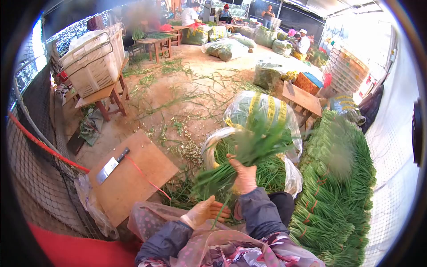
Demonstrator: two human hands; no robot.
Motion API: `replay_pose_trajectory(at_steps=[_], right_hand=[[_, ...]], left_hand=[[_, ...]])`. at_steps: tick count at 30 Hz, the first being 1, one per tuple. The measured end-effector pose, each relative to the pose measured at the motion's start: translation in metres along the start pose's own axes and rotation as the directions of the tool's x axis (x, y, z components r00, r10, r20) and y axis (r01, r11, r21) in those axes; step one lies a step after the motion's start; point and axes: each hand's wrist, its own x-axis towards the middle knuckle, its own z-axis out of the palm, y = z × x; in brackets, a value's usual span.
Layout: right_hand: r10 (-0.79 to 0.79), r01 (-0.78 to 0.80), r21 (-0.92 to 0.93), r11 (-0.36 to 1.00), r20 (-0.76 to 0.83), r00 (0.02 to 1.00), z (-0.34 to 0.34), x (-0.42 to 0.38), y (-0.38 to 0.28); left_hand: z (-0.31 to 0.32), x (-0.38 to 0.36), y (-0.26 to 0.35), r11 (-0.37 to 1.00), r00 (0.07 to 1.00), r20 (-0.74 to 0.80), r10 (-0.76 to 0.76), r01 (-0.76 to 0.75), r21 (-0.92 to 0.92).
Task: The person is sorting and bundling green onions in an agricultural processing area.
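Note:
A loose bunch of long green stalks (218, 178) is gripped in my right hand (244, 174), above an open plastic bag (290, 178) filled with more stalks. Part of the bunch is blurred. My left hand (205, 212) is below and left of the bunch, palm up with fingers spread; a few thin stalks hang beside its fingertips. On the wooden board (147, 173) at the left lie a cleaver (111, 166) with a black handle and a red string (149, 177).
Tied green bundles (329, 204) are piled along the right side. Behind the open bag stands a full plastic bag (262, 109) with yellow tape. White crates (91, 66) rest on a bench at the left. Several people work at the back. Cut scraps litter the floor.

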Motion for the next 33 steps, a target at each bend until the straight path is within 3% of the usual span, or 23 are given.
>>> replay_pose_trajectory(at_steps=[2, 3, 5, 7, 8, 9, 10, 11, 12, 13, 15, 16, 17, 18, 19, 21, 24, 25, 27, 29, 31, 32, 33], right_hand=[[-0.09, 0.091, -0.019, 0.996, 0.041, 0.995, 0.001, -0.014, -0.018], [-0.169, 0.172, -0.034, 0.985, 0.085, 0.982, 0.001, -0.024, -0.027], [-0.124, 0.135, -0.097, 0.986, 0.11, 0.986, -0.011, -0.048, -0.024], [-0.095, 0.207, -0.266, 0.941, 0.38, 0.92, -0.034, -0.067, 0.002], [-0.395, 0.628, -0.228, 0.744, 0.609, 0.688, -0.034, -0.06, 0.008], [-0.384, 0.613, -0.234, 0.754, 0.6, 0.702, -0.039, -0.065, 0.009], [-0.157, 0.37, -0.274, 0.888, 0.575, 0.803, -0.046, -0.071, 0.012], [0.09, 0.093, -0.3, 0.949, 0.544, 0.834, -0.053, -0.076, 0.016], [0.257, 0.074, -0.559, 0.826, 0.49, 0.833, -0.063, -0.073, 0.02], [0.18, 0.464, -0.645, 0.607, 0.681, 0.71, -0.086, -0.06, 0.035], [0.268, 0.165, -0.782, 0.601, 0.392, 0.88, -0.089, -0.07, 0.013], [0.479, -0.175, -0.684, 0.708, 0.283, 0.831, -0.1, -0.06, 0.013], [0.672, -0.5, -0.515, 0.696, 0.222, 0.707, -0.107, -0.046, 0.014], [0.714, -0.502, -0.534, 0.681, 0.329, 0.618, -0.099, -0.042, 0.009], [0.71, -0.504, -0.525, 0.686, 0.331, 0.622, -0.092, -0.039, 0.017], [0.626, -0.46, -0.442, 0.77, 0.66, 0.415, -0.07, -0.044, 0.045], [0.457, -0.637, -0.076, 0.767, 0.762, 0.459, -0.032, -0.043, 0.06], [0.428, -0.622, 0.033, 0.782, 0.696, 0.576, -0.025, -0.048, 0.067], [0.371, -0.693, 0.214, 0.688, 0.716, 0.591, -0.01, -0.053, 0.073], [0.453, -0.716, 0.229, 0.659, 0.639, 0.622, 0.002, -0.053, 0.07], [0.527, -0.731, 0.241, 0.639, 0.554, 0.644, 0.012, -0.053, 0.06], [0.53, -0.687, 0.262, 0.678, 0.473, 0.704, 0.017, -0.054, 0.053], [0.526, -0.639, 0.276, 0.718, 0.386, 0.758, 0.02, -0.053, 0.05]], left_hand=[[0.022, 0.029, 0.004, 0.956, 0.943, 0.193, 0.272, -0.241, -0.166], [0.034, 0.04, 0.011, 0.958, 0.943, 0.2, 0.266, -0.235, -0.167], [0.059, 0.055, 0.034, 0.746, 0.769, 0.133, 0.626, -0.54, -0.389], [0.068, 0.051, 0.051, 0.779, 0.812, 0.134, 0.568, -0.478, -0.407], [0.067, 0.047, 0.056, 0.802, 0.848, 0.13, 0.513, -0.42, -0.425], [0.055, 0.05, 0.057, 0.801, 0.855, 0.114, 0.506, -0.416, -0.431], [0.033, 0.056, 0.056, 0.843, 0.885, 0.014, 0.465, -0.438, -0.311], [0.02, 0.055, 0.057, 0.879, 0.899, -0.096, 0.427, -0.438, -0.187], [0.023, 0.047, 0.065, 0.885, 0.9, -0.162, 0.404, -0.43, -0.178], [0.027, 0.035, 0.076, 0.893, 0.848, -0.288, 0.445, -0.446, 0.067], [0.026, 0.012, 0.096, 0.921, 0.847, -0.365, 0.387, -0.374, 0.109], [0.018, 0.0, 0.101, 0.924, 0.847, -0.372, 0.381, -0.366, 0.113], [0.01, -0.011, 0.109, 0.938, 0.876, -0.353, 0.329, -0.262, 0.226], [0.005, -0.018, 0.114, 0.928, 0.9, -0.339, 0.273, -0.154, 0.338], [0.01, -0.025, 0.116, 0.928, 0.901, -0.343, 0.268, -0.145, 0.345], [0.021, -0.045, 0.107, 0.911, 0.919, -0.35, 0.179, -0.021, 0.412], [0.044, -0.061, 0.085, 0.927, 0.956, -0.278, 0.097, 0.015, 0.375], [0.05, -0.067, 0.076, 0.925, 0.969, -0.232, 0.082, 0.013, 0.379], [0.038, -0.073, 0.062, 0.943, 0.974, -0.227, 0.023, 0.054, 0.328], [0.044, -0.077, 0.056, 0.959, 0.963, -0.266, 0.036, 0.042, 0.281], [0.034, -0.08, 0.032, 0.973, 0.929, -0.356, 0.098, -0.014, 0.23], [0.035, -0.08, 0.018, 0.863, 0.852, -0.35, 0.389, -0.203, 0.463], [0.037, -0.076, 0.009, 0.66, 0.716, -0.267, 0.645, -0.346, 0.667]])
